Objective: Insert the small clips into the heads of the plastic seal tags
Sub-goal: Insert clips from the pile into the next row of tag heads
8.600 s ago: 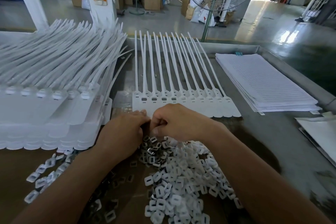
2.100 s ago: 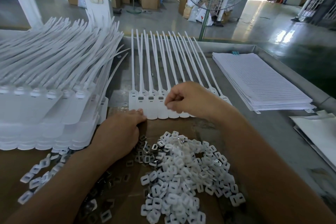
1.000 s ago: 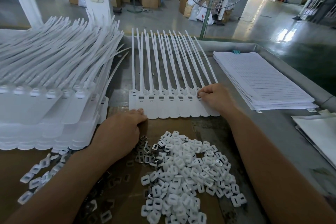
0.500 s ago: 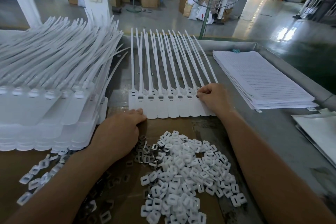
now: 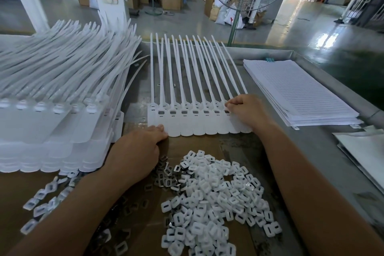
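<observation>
Toward the row's right end, the right grip (image 5: 247, 114) curls narrow, apparently pinching a small clip into a head; the left grip (image 5: 137, 151) lies flat on the near corner of the seal tags (image 5: 199, 124), steadying them on the surface (image 5: 311, 151), clip pile (image 5: 212, 199) within reach.

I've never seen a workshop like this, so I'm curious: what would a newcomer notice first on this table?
A neat row of white tags lies in the middle, tails pointing away, the right hand at its right end, the left hand at its near left corner. In front sits a heap of small white clips; a big stack of tags fills the left side.
</observation>
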The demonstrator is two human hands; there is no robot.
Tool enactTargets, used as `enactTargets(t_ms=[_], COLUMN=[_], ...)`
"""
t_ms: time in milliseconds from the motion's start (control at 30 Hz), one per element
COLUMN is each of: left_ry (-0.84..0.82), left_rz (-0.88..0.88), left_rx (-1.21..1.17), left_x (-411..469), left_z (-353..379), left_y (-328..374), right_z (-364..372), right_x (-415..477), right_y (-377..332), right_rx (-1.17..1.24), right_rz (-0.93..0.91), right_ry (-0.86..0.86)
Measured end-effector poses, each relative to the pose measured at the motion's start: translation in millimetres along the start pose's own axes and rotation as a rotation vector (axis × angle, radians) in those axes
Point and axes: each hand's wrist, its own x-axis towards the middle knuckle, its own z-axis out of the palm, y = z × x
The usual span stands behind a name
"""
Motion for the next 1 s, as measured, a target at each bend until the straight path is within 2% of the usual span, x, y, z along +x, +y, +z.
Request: enactTargets(t_ms=[133,333,467,733,1000], left_ry=[-0.005,0.013,0.029,0.007,0.005], left_rz=[-0.013,-0.008,0.008,0.025,0.027], left_rx=[-0.006,0.002,0.016,-0.005,-0.021], left_x=[-0.5,-0.8,-1.6,0.9,-0.1], left_z=[0.9,1.6,1.8,2.4,1.2], left_y=[-0.7,-1.6,-2.2,-3.4,-2.6], right_z=[-6.3,-2.7,7.5,23.1,25.8], right_x=[-14.0,-57.0,-80.5,-94.4,-92.0], right_y=[-29.5,-84.9,-102.6,-110.3,-106.9], right_rx=[-0.004,-0.149,-0.271,-0.476,-0.475], right_rz=[-0.136,-0.331,-0.404,-0.483,-0.484], right_ry=[-0.065,-0.512,-0.659,-0.742,-0.785])
